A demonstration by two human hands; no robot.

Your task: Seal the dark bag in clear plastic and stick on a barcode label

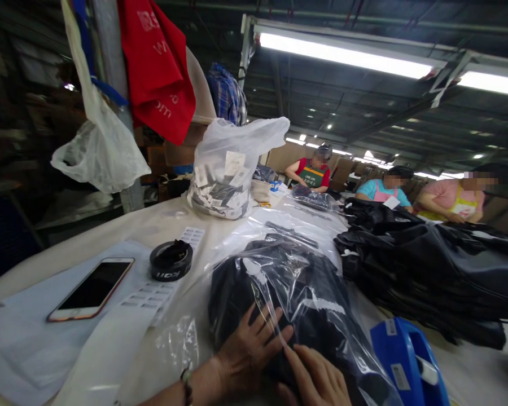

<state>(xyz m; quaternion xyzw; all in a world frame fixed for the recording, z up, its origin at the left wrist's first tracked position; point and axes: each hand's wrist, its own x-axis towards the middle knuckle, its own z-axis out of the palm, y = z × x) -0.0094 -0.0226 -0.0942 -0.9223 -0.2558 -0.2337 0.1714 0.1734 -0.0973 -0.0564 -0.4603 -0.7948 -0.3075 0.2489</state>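
A dark backpack-like or garment-like bundle lies in a clear plastic bag on the table in front of me; its exact kind is hard to tell through the shine. My left hand rests on the near part of the bundle with its fingers spread. Close by on the right, my right hand lies on the plastic, fingers stretched out, and its lower part is cut off by the frame. A fold of the plastic runs between the two hands. Whether the left fingers are under the film, I cannot tell.
On the left lie a phone, a tape roll and label sheets. Behind stands a plastic bag of tags. To the right are a black garment pile and a blue tape dispenser. Several co-workers work beyond.
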